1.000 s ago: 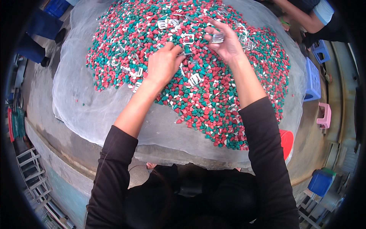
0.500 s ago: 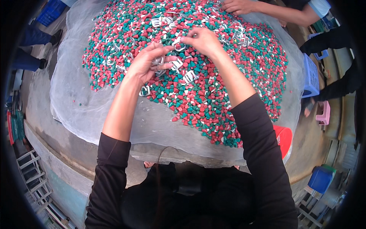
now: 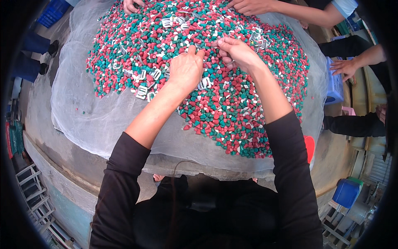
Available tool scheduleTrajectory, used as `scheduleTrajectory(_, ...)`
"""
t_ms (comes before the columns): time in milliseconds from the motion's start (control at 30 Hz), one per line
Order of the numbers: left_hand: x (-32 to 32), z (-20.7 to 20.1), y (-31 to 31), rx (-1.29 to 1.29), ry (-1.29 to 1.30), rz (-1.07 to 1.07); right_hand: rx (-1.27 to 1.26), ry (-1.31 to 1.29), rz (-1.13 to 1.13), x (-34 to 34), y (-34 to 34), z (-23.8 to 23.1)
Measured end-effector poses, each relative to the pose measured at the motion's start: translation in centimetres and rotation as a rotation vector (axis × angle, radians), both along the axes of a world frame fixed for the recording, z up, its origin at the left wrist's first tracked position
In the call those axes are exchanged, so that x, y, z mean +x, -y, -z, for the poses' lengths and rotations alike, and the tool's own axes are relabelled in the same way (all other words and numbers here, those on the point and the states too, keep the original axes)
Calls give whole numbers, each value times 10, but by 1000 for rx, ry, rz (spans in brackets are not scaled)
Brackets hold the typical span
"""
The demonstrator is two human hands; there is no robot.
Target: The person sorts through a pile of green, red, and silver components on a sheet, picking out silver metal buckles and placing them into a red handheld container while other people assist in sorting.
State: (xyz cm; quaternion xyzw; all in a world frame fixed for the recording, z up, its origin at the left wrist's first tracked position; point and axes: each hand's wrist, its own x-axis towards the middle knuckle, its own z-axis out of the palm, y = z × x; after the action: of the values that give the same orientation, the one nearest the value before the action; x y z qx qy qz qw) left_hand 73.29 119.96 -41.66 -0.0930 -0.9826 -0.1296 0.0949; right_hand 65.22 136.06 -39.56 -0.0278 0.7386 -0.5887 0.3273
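Note:
A broad heap of small red, green and white cone-shaped pieces (image 3: 215,112) lies before me, with white slider buckles scattered in it. My left hand (image 3: 186,68) reaches down onto the middle of the heap, fingers bent together; what they hold is hidden. To its right, my right hand (image 3: 238,52) is closed in a pinch just over the pieces, and I cannot make out what is in it. One buckle (image 3: 205,83) lies below and between the hands. Left of my left wrist rest several more, among them a pale buckle (image 3: 141,91) on the heap's edge.
Under the heap spreads a translucent sheet (image 3: 89,128). Other people's hands reach in: one at the far left (image 3: 132,6), one at the far right (image 3: 253,6). Another person's hand (image 3: 346,68) hovers by a blue stool (image 3: 333,85). A red container (image 3: 309,148) stands beside my right sleeve.
My left hand has moved right and turned down; buckles it held now lie to its left. My right hand has shifted right, away from a buckle. Other people's hands have appeared at far left and right.

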Motion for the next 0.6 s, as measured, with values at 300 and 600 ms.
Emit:
scheduleTrajectory(300, -7, -4, 7, 106, 102, -41, 172, -454, -163, 26, -3, 4)
scheduleTrajectory(600, 4, -19, 27, 445, 158, 9, 349, -588, -273, 27, 6, 16)
